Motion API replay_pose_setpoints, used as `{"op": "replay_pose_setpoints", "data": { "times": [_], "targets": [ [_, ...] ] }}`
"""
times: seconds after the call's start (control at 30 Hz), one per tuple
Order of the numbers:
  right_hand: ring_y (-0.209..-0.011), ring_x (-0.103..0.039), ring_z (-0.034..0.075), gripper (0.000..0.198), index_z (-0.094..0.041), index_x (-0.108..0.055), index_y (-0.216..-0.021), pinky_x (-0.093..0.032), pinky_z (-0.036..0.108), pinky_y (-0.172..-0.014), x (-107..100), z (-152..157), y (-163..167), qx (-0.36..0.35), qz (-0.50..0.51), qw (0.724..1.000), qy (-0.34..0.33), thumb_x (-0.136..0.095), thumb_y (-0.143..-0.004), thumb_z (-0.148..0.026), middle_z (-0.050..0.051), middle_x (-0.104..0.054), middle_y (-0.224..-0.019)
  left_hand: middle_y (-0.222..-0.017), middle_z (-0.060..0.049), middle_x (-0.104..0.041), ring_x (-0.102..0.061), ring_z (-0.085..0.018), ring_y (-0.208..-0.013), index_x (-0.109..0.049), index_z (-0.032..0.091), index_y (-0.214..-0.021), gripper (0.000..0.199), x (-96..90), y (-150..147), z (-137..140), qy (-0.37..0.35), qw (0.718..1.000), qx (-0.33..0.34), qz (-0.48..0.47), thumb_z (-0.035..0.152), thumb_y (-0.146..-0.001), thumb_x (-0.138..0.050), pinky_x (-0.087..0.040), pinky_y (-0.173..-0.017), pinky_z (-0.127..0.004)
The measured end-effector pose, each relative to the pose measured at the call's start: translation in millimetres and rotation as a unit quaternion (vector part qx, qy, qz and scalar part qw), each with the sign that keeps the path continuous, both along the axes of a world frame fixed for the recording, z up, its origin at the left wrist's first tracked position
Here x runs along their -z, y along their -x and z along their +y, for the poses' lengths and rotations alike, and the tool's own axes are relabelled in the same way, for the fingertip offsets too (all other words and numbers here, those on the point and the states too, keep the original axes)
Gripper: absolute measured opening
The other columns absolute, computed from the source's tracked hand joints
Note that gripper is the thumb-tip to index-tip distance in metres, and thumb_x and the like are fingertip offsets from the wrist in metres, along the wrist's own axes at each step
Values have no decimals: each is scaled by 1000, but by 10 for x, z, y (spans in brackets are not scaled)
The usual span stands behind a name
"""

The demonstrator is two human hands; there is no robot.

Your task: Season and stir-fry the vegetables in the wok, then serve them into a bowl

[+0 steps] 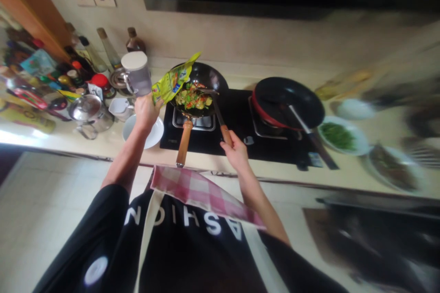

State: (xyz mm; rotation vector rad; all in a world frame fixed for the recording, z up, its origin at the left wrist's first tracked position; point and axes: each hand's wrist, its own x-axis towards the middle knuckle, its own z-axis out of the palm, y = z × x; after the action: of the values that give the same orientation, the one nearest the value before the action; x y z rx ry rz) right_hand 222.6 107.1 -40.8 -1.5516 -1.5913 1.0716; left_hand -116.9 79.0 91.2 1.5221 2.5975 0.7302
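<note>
- My left hand (146, 111) has its grip closed on the lower end of a yellow-green packet (173, 81), which tilts up and to the right so its upper end hangs over the near-left rim of the wok (206, 80).
- My right hand (235, 149) is closed around the wooden end of a spatula handle (220, 121); the blade end reaches into the food.
- The wok sits on the left burner of the black hob (237, 114) and holds chopped vegetables (193, 97), green, orange and pale pieces heaped toward its near side.
- The wok's own wooden handle (184, 143) points back at me and ends at the front edge of the surface (103, 144), just left of my right wrist; a narrow gap lies between the two handles.
- A white bowl (153, 133) sits under my left wrist, touching the hob's left edge.
- Left of the packet stand a lidded white jug (137, 73), a small white cup (119, 106) and a steel pot with lid (87, 112), crowded close, with bottles and jars packed behind them to the wall.
- On the right burner rests a red-sided frying pan (287, 103), its long handle slanting toward the front right; it is well apart from my right hand.
- Beyond it lies a plate of greens (338, 136); things farther right are too blurred to name.
- A pink checked cloth (202, 194) hangs at my chest, just short of the surface edge.
</note>
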Motion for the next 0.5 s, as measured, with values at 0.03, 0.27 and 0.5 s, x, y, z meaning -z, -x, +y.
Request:
{"op": "replay_pose_setpoints", "data": {
  "times": [0.03, 0.27, 0.5],
  "targets": [
    [-120, -65, 28, 79, -16, -58, -149, -46, 43, -110, -5, -4, 2, 1, 3, 1000, 0, -68, -76, -44, 12, -68, -135, -111, -17, -77, -69, -34, -113, -75, 16, -117, 41, 8, 1, 5, -5, 1000, -2, 5, 40, -88, -57, -51, -102, -43],
    [-116, -66, 27, 77, -17, -61, -147, -46, 44, -110, 18, -6, 1, 9, 3, 1000, 4, -69, -75, -43, 10, -70, -132, -107, -17, -78, -71, -34, -106, -75, 16, -115, 40, 41, -33, 29, 16, 1000, 5, 3, 39, -87, -58, -52, -98, -42],
    [-120, -65, 27, 76, -19, -60, -147, -45, 44, -113, 42, -6, -9, 2, 7, 1000, -3, -69, -76, -43, 10, -68, -135, -112, -19, -76, -69, -35, -113, -74, 15, -120, 43, 21, -61, 18, 25, 1000, 8, -11, 38, -88, -57, -50, -103, -44]
  ]
}}
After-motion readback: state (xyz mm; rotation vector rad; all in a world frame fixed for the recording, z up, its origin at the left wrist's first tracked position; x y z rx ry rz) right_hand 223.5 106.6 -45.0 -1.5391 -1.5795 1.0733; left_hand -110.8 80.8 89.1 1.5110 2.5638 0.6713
